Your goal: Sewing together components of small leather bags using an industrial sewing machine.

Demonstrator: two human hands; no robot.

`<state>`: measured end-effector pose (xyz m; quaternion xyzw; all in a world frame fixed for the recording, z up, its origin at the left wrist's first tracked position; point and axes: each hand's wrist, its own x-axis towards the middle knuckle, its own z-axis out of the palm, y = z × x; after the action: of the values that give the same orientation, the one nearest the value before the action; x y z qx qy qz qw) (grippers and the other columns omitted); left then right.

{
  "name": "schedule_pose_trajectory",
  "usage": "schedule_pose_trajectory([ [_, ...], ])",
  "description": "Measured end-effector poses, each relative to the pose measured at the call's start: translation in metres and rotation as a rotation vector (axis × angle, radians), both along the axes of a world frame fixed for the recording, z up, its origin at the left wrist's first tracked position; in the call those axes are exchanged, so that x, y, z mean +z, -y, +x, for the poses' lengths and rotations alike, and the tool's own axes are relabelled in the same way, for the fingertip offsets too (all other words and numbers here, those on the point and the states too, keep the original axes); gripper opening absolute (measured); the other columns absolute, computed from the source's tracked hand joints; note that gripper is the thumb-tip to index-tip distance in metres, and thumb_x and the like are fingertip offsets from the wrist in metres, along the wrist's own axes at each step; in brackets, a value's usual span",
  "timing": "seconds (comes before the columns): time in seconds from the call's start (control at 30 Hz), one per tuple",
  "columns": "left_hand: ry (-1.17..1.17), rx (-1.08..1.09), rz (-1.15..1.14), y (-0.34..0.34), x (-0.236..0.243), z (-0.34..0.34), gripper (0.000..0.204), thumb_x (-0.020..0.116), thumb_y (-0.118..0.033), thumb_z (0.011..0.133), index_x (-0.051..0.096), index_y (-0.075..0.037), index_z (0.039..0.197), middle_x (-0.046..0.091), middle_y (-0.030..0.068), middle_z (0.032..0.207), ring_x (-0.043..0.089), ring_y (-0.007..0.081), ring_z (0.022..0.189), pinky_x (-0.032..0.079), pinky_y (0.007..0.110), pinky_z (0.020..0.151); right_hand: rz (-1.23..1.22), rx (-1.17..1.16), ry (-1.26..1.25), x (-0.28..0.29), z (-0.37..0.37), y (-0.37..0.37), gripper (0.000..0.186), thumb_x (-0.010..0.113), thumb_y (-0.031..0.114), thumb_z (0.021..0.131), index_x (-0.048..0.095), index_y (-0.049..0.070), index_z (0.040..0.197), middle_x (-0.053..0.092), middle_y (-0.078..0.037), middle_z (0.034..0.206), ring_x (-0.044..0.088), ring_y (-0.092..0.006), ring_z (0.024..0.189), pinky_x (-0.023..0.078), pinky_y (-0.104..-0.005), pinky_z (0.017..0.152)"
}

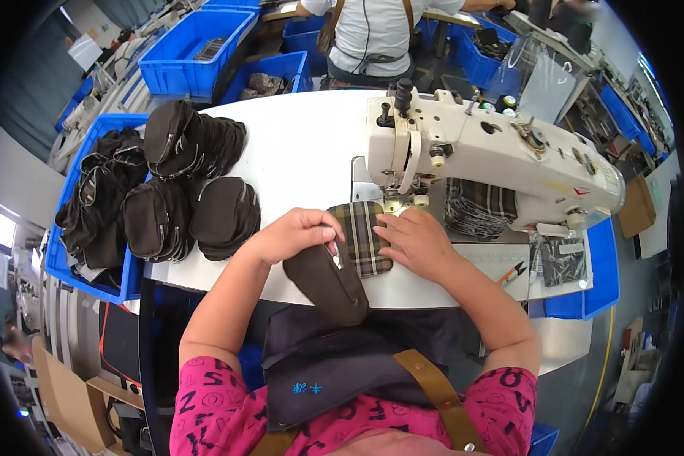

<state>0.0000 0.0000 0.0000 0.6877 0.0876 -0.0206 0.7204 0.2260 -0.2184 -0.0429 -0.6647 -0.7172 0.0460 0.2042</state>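
My left hand [300, 232] is closed on a dark brown pouch [323, 289], which hangs tilted over the table's front edge with a pale strip showing at its opening. Beside it lies a plaid fabric panel [361, 247] in olive, dark and white, its top near the presser foot of a white sewing machine [501, 156]. My right hand [414, 243] rests on that panel's right side, fingers apart and slightly bent; its thumb is mostly hidden.
Dark pouch stacks [220, 224] stand left on the white table [289, 144], beside a blue crate [68, 243] of more pouches. Plaid pieces [479, 209] are piled under the machine arm, near orange-handled snips [509, 277]. A co-worker [365, 34] sits beyond the table among blue bins.
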Motion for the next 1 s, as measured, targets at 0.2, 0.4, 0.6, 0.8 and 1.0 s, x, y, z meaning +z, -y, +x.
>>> schedule_pose_trajectory([
  [0.2, 0.003, -0.100, -0.180, -0.036, 0.002, 0.059, 0.025, 0.067, -0.022, 0.101, 0.073, 0.001, 0.108, 0.073, 0.0045, 0.093, 0.068, 0.0110, 0.086, 0.055, 0.027, 0.083, 0.128, 0.145, 0.202, -0.009, 0.008, -0.019, 0.052, 0.080, 0.037, 0.084, 0.071, 0.008, 0.127, 0.064, -0.007, 0.138, 0.059, -0.0248, 0.116, 0.050, -0.0407, 0.094],
  [0.4, 0.328, -0.197, -0.301, -0.068, -0.007, 0.051, 0.029, 0.070, -0.026, 0.098, 0.070, 0.003, 0.091, 0.070, 0.0119, 0.080, 0.066, 0.0184, 0.067, 0.053, 0.029, 0.062, 0.139, 0.230, 0.227, -0.015, 0.016, -0.025, 0.053, 0.075, 0.043, 0.089, 0.069, 0.008, 0.129, 0.063, -0.006, 0.137, 0.058, -0.0225, 0.117, 0.055, -0.0352, 0.086],
  [0.6, 0.542, -0.225, -0.461, -0.070, -0.005, 0.040, 0.027, 0.069, -0.019, 0.097, 0.067, 0.005, 0.084, 0.066, 0.0157, 0.068, 0.060, 0.0206, 0.051, 0.046, 0.032, 0.045, 0.071, 0.179, 0.219, -0.011, 0.016, -0.021, 0.057, 0.081, 0.039, 0.083, 0.068, 0.009, 0.129, 0.060, -0.006, 0.140, 0.057, -0.0234, 0.119, 0.055, -0.0358, 0.094],
  [0.8, 0.436, -0.287, -0.333, -0.059, 0.010, 0.042, 0.026, 0.066, -0.017, 0.101, 0.072, 0.006, 0.091, 0.072, 0.0132, 0.079, 0.069, 0.0215, 0.067, 0.055, 0.032, 0.062, 0.042, 0.163, 0.152, -0.011, 0.012, -0.023, 0.059, 0.083, 0.035, 0.079, 0.068, 0.008, 0.129, 0.060, -0.006, 0.141, 0.057, -0.0248, 0.119, 0.052, -0.0406, 0.099],
  [1.0, 0.001, 0.025, 0.810, -0.013, -0.004, 0.080, 0.018, 0.067, -0.018, 0.098, 0.075, -0.002, 0.101, 0.075, 0.0143, 0.088, 0.071, 0.0346, 0.082, 0.055, 0.039, 0.076, 0.092, 0.218, 0.169, -0.006, 0.012, -0.026, 0.048, 0.083, 0.028, 0.072, 0.072, 0.005, 0.113, 0.065, -0.009, 0.130, 0.059, -0.0267, 0.113, 0.054, -0.0389, 0.088],
])
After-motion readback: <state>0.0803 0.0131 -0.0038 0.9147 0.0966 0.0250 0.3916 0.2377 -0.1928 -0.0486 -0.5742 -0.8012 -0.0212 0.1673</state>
